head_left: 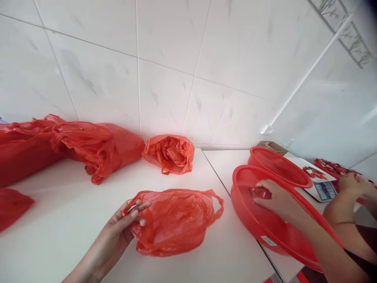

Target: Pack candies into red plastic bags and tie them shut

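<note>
My left hand (120,226) is at the left edge of the open red bag (169,250), fingers partly curled, thumb and fingers closed lightly on a small red-and-silver piece (129,210); I cannot tell whether they touch the plastic. The bag lies on the white table (73,232), its mouth spread, a loop handle on its right. I read no print on it.

Right of the bag stands a deep red basket (246,220), with a white label (268,240) on its outer wall, the lettering too small to make out. Over its inside, my right hand (269,196) grips a small red packet (261,192) between thumb and fingers.

Behind the bag sits a smaller red bag (151,153), and behind and left, bulky red bags (123,143). Far right of it are another red basket (279,167), a white device (321,177) with an unreadable blue panel (325,190), and another person's hands (349,186).
</note>
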Motion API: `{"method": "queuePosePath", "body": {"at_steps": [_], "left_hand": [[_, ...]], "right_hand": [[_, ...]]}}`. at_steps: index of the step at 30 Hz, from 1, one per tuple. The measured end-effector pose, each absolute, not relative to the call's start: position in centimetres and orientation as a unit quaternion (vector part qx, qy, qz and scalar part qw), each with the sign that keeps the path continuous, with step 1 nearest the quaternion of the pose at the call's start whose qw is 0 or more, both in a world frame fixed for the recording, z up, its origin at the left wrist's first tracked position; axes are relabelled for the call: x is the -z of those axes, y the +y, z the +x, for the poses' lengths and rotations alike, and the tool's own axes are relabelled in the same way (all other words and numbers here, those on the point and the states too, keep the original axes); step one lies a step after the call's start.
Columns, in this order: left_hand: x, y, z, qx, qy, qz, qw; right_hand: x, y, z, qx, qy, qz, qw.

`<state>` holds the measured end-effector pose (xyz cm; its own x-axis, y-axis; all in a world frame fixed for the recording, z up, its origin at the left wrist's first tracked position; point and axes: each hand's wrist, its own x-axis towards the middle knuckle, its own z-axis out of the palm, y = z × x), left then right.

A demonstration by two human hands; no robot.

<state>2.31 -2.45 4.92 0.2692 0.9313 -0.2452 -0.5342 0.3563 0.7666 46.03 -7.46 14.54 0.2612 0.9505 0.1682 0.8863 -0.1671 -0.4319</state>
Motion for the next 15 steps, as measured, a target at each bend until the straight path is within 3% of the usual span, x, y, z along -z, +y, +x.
{"method": "queuePosePath", "body": {"at_steps": [4,10,15], "left_hand": [[-5.0,-2.9,2.7,-0.470,0.331,0.303,0.760],[-4.9,-3.4,2.6,-0.441,0.308,0.337,0.773],[-4.5,-3.6,2.1,-0.428,0.302,0.347,0.778]], "right_hand": [[-16.6,-6.5,38.4,-0.034,-0.686,-0.683,0.249],[-14.7,-5.1,28.2,-0.106,-0.821,-0.523,0.203],[-14.3,-4.3,30.5,-0.135,-0.762,-0.594,0.219]]}}
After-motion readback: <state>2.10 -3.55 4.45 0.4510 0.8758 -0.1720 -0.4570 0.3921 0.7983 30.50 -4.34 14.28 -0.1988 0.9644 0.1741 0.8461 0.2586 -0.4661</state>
